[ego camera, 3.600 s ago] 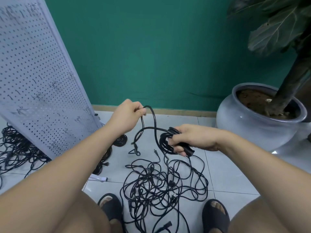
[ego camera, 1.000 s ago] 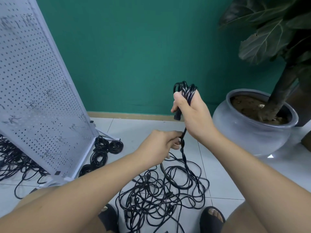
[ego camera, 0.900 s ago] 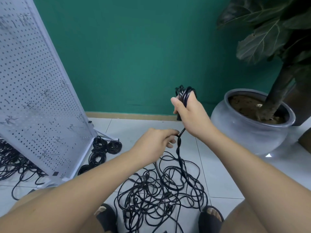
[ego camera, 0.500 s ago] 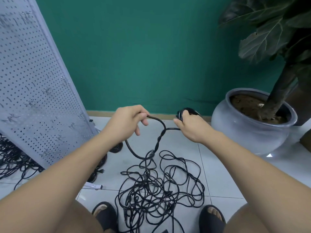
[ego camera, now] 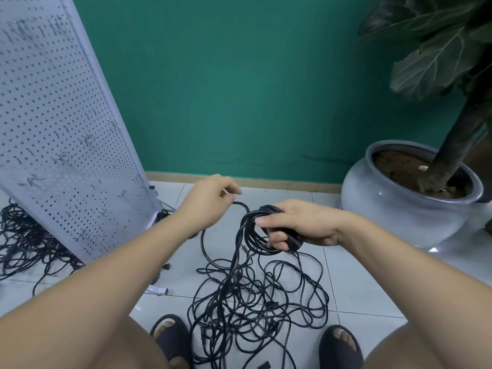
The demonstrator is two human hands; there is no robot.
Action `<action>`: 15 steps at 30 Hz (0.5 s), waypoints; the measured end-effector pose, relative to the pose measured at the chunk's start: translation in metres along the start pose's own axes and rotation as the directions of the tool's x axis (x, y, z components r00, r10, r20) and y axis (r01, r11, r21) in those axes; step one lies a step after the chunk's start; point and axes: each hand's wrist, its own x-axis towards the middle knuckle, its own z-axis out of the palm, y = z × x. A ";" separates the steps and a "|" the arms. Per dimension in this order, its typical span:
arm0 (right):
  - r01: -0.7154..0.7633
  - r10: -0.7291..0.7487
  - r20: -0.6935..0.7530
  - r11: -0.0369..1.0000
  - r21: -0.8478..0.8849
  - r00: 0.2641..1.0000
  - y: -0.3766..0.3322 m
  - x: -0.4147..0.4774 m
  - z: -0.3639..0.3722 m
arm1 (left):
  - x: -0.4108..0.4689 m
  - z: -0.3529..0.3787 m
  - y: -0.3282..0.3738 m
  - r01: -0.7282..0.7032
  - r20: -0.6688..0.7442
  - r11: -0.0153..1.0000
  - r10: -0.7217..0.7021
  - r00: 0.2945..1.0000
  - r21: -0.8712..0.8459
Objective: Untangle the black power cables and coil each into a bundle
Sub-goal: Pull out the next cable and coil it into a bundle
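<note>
**Coiling 1 cable; tangle on floor**

Right hand is clamped around a part-wound coil, held above the tile floor. Left hand pinches the free strand just left of the coil. Tangle lies near, between 2 sandals.

Judgement: the cable is light, limp and springy, and loops will likely snag. Best hold is on the strand close to the coil, feeding short lengths. Avoid yanking at knots.

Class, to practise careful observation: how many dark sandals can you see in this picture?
2. The left sandal is at bottom centre-left, beside the tangled cable pile; the right sandal is on the pile's other side. Each shows only in part; none seems hidden.
</note>
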 end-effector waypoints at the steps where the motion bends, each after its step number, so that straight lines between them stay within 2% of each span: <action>1: 0.019 -0.019 -0.014 0.999 0.029 1.000 -0.001 -0.001 0.000 | -0.005 0.001 0.010 -0.022 0.002 0.994 0.022 1.000 -0.105; 4: 0.071 -0.067 -0.096 0.996 0.044 0.993 -0.008 -0.004 0.001 | -0.021 -0.003 0.039 -0.121 -0.022 0.954 0.120 0.993 -0.276; 7: 0.131 -0.122 -0.196 0.991 0.034 0.973 -0.014 -0.011 0.004 | -0.031 -0.006 0.053 -0.207 -0.052 0.920 0.201 0.978 -0.332; 10: 0.150 -0.140 -0.276 0.988 0.018 0.951 -0.019 -0.017 0.002 | -0.034 -0.005 0.058 -0.219 -0.087 0.914 0.202 0.976 -0.341; 13: 0.115 -0.127 -0.303 0.992 -0.057 0.945 -0.022 -0.024 0.002 | -0.033 -0.011 0.060 -0.112 0.039 0.878 0.147 0.988 -0.466; 15: 0.103 -0.122 -0.281 0.991 -0.082 0.952 -0.025 -0.029 0.005 | -0.030 -0.017 0.060 -0.073 0.148 0.887 0.156 0.977 -0.455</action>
